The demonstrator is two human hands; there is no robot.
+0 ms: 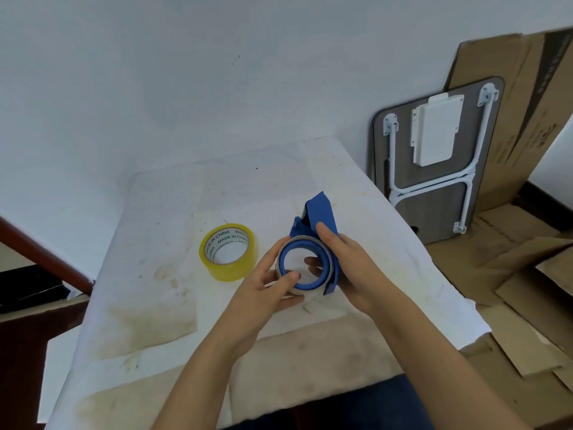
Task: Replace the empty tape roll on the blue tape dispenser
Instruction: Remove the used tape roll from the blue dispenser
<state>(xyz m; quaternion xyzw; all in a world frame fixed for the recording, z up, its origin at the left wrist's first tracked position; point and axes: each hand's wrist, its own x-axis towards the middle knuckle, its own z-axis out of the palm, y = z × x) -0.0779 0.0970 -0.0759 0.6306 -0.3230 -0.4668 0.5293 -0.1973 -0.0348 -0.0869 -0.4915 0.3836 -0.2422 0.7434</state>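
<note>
Best eased straight off the hub: empty tape core (286, 293) pinched by left hand (263, 293), blue tape dispenser (319, 212) clamped steady in right hand (347, 262), yellow tape roll (229, 251) waiting nearby.

The lower body of the blue tape dispenser (322, 218) is covered by the right hand (347, 262). Whether the empty tape roll (305, 264) is pinched or only touched by the left hand (266, 290) cannot be told. Right of the dispenser, the cardboard (521, 113) is cut off by the edge.
</note>
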